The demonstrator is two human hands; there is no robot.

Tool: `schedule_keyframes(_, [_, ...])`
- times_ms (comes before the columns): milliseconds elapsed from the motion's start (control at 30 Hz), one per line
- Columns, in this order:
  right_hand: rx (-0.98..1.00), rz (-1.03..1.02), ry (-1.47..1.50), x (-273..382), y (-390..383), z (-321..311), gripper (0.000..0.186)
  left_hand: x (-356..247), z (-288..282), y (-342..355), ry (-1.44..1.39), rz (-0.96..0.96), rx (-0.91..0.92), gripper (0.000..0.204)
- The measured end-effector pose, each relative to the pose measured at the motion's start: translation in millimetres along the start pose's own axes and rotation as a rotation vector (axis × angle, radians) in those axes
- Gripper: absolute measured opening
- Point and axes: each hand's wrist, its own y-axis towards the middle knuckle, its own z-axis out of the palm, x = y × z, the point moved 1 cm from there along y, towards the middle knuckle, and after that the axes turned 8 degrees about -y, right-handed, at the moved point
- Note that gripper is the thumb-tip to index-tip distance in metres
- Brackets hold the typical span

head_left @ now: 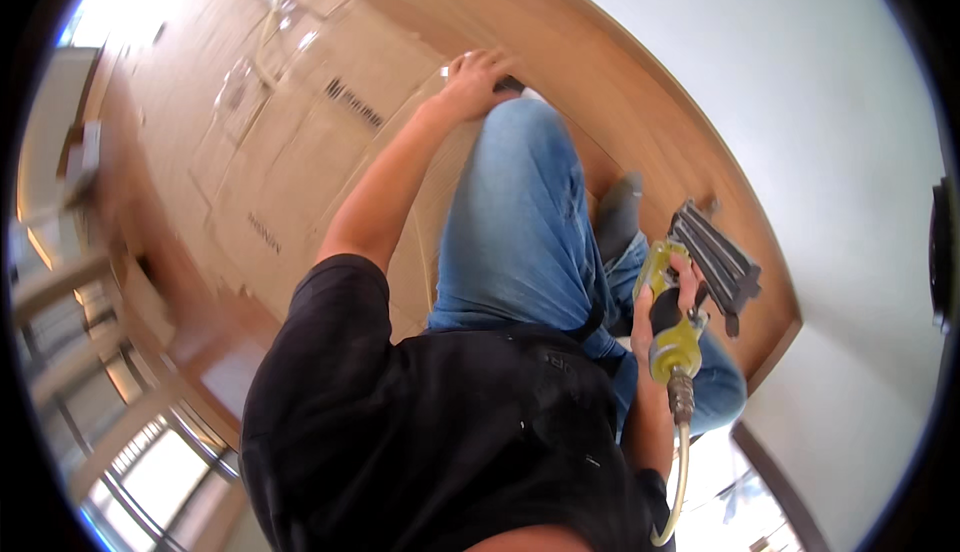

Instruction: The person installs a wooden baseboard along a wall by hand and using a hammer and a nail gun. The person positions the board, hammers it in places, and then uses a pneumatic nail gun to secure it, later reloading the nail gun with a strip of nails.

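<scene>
My right hand (686,282) is wrapped round the grip of a yellow-green air nail gun (672,350). The tool's dark grey magazine (716,260) points away over the wood floor, and a pale air hose (678,482) runs from its metal coupling down beside my body. Beyond my raised left knee, my left hand (475,84) reaches down with its fingers apart, at the border of the cardboard sheets (290,142) and the wood. A small dark and white thing (510,85) shows next to its thumb side, partly hidden by the knee; I cannot tell what it is.
Flattened, taped cardboard covers much of the floor on the left, with a cord (268,47) lying over it. A white wall (800,112) with a wood baseboard (690,102) curves round the right side. Wooden framing (70,352) stands at the lower left.
</scene>
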Motion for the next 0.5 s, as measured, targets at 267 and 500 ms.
schedule_keyframes(267, [-0.067, -0.198, 0.046, -19, 3, 12, 0.053, 40, -16, -52, 0.305, -0.106, 0.125, 0.068])
schedule_keyframes(500, [-0.062, -0.261, 0.076, -22, -5, 18, 0.053, 224, -106, -132, 0.480, -0.477, -0.424, 0.071])
